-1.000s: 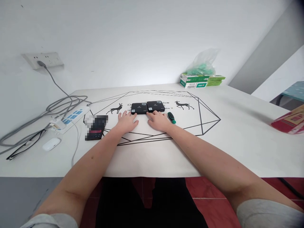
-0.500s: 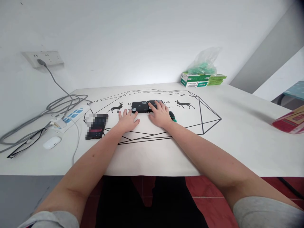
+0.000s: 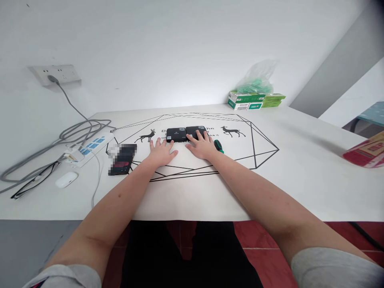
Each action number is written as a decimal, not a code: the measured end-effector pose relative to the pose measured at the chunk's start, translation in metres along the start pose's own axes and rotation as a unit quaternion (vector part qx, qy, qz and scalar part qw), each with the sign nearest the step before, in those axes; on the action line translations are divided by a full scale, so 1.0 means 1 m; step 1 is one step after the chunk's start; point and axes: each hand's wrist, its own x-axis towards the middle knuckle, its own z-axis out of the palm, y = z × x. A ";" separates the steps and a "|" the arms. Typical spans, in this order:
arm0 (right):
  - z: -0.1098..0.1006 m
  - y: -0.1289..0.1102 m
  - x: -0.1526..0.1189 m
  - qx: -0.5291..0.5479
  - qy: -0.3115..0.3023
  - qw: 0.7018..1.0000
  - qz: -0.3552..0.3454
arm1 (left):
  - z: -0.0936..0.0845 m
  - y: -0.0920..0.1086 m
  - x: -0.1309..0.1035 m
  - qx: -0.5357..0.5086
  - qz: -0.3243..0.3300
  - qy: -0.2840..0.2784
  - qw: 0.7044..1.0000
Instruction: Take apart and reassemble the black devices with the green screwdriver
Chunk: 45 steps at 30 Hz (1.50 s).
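Observation:
Two flat black boxes with small labels lie side by side on the white table. Just in front of the left black box [image 3: 176,134] rests my left hand [image 3: 161,153], palm down with its fingers spread. My right hand [image 3: 203,148] is also spread flat, its fingertips over the near edge of the right black box [image 3: 192,131] and covering part of it. Neither hand is wrapped around anything. Beside the right hand lies a green and black handle [image 3: 219,146], partly hidden by that hand.
On the left are a partly pixelated phone [image 3: 122,160], a white case [image 3: 66,180], glasses [image 3: 34,182] and a power strip [image 3: 91,148] with coiled grey cable. Green-and-white boxes [image 3: 246,98] under a plastic bag [image 3: 258,78] stand at the back right. A red package [image 3: 366,152] sits far right.
My right hand has drawn back slightly toward me, uncovering more of the right black box and the green handle. The left hand has hardly moved.

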 end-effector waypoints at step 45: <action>-0.010 0.012 0.007 0.008 -0.011 1.000 -0.016 | 0.002 -0.001 0.001 -0.001 0.010 0.069 0.998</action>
